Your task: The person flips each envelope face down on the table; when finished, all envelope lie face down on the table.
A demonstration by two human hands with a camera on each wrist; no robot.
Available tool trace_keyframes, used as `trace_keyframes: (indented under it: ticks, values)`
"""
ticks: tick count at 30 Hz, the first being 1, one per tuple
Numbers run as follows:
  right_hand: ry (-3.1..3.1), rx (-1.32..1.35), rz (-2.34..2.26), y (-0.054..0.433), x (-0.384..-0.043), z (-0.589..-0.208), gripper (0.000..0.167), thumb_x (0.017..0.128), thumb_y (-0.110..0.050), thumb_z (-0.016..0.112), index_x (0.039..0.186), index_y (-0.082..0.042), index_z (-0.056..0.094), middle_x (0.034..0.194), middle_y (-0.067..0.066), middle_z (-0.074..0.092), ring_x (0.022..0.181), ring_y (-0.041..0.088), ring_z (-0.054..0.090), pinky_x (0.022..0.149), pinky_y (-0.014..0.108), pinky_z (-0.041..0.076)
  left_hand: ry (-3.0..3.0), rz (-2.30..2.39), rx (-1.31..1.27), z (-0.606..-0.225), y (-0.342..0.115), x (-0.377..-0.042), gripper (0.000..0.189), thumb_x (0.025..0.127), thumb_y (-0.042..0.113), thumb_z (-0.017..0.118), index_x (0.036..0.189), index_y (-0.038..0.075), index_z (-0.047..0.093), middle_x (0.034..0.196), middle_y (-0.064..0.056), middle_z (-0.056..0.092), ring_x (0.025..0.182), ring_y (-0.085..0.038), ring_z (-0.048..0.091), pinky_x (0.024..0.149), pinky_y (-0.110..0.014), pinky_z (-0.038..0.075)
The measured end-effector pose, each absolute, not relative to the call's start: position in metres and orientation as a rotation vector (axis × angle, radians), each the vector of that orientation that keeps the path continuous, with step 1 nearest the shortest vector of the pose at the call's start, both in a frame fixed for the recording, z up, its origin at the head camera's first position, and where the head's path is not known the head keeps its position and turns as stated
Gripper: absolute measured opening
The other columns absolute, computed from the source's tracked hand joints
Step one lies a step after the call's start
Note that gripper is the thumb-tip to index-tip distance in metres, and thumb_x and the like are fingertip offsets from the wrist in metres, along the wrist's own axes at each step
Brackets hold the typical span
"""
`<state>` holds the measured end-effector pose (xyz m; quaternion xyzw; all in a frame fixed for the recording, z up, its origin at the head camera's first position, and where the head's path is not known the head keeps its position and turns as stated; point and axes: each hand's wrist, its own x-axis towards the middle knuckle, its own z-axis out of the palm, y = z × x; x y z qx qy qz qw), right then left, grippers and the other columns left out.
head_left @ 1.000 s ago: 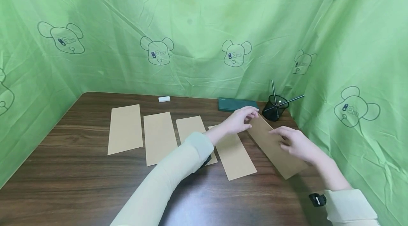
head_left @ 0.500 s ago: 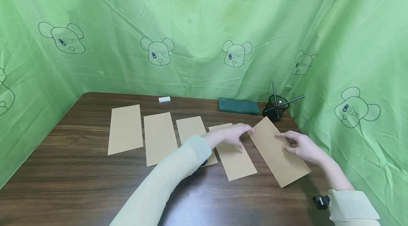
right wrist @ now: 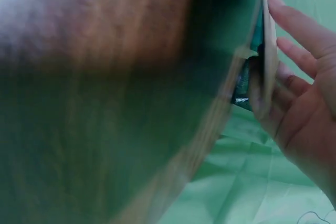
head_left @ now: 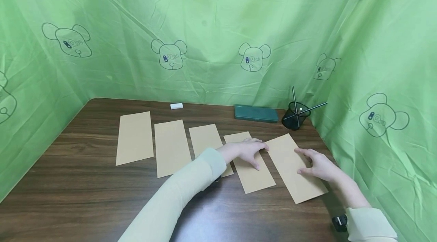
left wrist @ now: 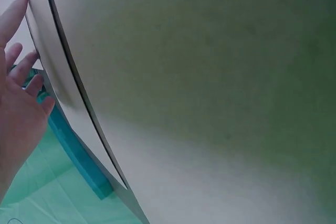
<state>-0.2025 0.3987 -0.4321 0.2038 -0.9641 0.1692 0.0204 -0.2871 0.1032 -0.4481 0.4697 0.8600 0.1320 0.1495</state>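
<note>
A brown kraft-paper rectangle (head_left: pixel 290 177) lies slanted at the right end of a row of similar pieces. My left hand (head_left: pixel 244 151) reaches over the neighbouring paper piece (head_left: pixel 256 181), its index fingertip at the slanted piece's upper left corner and its thumb spread below. On the right side, my right hand (head_left: pixel 321 167) rests over the same slanted piece with thumb and index finger apart. In the right wrist view that piece (right wrist: pixel 269 51) shows nearly edge-on beside the thumb and fingers. The left wrist view has a large paper surface (left wrist: pixel 199 66) close up, beside the fingers.
Further left on the dark wooden table (head_left: pixel 85 196) lie more paper pieces (head_left: pixel 134 139). Along the back edge are a white eraser-like block (head_left: pixel 176 106), a dark green case (head_left: pixel 256 113) and a black mesh pen cup (head_left: pixel 295 117). Green printed curtains (head_left: pixel 211 44) surround the table.
The rightmost paper piece has come down flatter and nearer the front, turning slightly. My left hand has moved down from its far end to its left corner; the right hand has shifted slightly downward.
</note>
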Motion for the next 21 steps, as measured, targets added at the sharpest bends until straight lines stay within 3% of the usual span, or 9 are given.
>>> trace_keyframes:
  ticks: [2, 5, 8, 12, 15, 21]
  values:
    - [-3.019, 0.623, 0.518, 0.397, -0.202, -0.435, 0.077, 0.070, -0.037, 0.082, 0.131, -0.002, 0.051, 0.125, 0.023, 0.057, 0.114, 0.040, 0.054, 0.091, 0.053, 0.043, 2.473, 0.372, 1.349, -0.449, 0.103, -0.287, 0.082, 0.073, 0.050, 0.074, 0.141, 0.024, 0.037, 0.150, 0.007, 0.035, 0.142, -0.020, 0.021, 0.115, -0.039, 0.018]
    - [-3.040, 0.612, 0.523, 0.396, -0.201, -0.440, 0.083, 0.068, -0.043, 0.081, 0.132, -0.001, 0.050, 0.125, 0.025, 0.055, 0.113, 0.042, 0.053, 0.091, 0.055, 0.043, 2.473, 0.373, 1.338, -0.448, 0.103, -0.286, 0.083, 0.073, 0.051, 0.074, 0.142, 0.023, 0.037, 0.149, 0.006, 0.035, 0.141, -0.019, 0.023, 0.115, -0.039, 0.019]
    - [-3.032, 0.615, 0.504, 0.395, -0.202, -0.444, 0.084, 0.066, -0.046, 0.082, 0.131, -0.002, 0.052, 0.115, 0.020, 0.058, 0.099, 0.033, 0.058, 0.083, 0.048, 0.047, 2.487, 0.361, 1.326, -0.447, 0.103, -0.285, 0.083, 0.073, 0.051, 0.074, 0.142, 0.022, 0.037, 0.148, 0.006, 0.037, 0.140, -0.019, 0.025, 0.114, -0.037, 0.020]
    - [-3.023, 0.633, 0.495, 0.395, -0.205, -0.446, 0.081, 0.065, -0.045, 0.083, 0.129, -0.003, 0.055, 0.104, 0.011, 0.055, 0.083, 0.021, 0.051, 0.070, 0.034, 0.044, 2.511, 0.340, 1.317, -0.447, 0.103, -0.284, 0.083, 0.073, 0.052, 0.074, 0.141, 0.020, 0.038, 0.147, 0.006, 0.039, 0.138, -0.017, 0.028, 0.114, -0.035, 0.022]
    - [-3.024, 0.662, 0.486, 0.395, -0.207, -0.446, 0.078, 0.065, -0.045, 0.083, 0.126, -0.003, 0.057, 0.107, 0.011, 0.054, 0.088, 0.023, 0.053, 0.072, 0.036, 0.045, 2.522, 0.327, 1.308, -0.446, 0.103, -0.283, 0.083, 0.073, 0.051, 0.074, 0.141, 0.020, 0.038, 0.146, 0.006, 0.040, 0.137, -0.016, 0.029, 0.113, -0.034, 0.022]
    - [-3.074, 0.675, 0.459, 0.393, -0.211, -0.444, 0.077, 0.067, -0.046, 0.081, 0.126, -0.002, 0.057, 0.117, 0.018, 0.052, 0.105, 0.037, 0.054, 0.085, 0.052, 0.045, 2.542, 0.319, 1.298, -0.444, 0.101, -0.280, 0.082, 0.075, 0.051, 0.073, 0.142, 0.020, 0.037, 0.148, 0.005, 0.038, 0.138, -0.016, 0.028, 0.114, -0.035, 0.022]
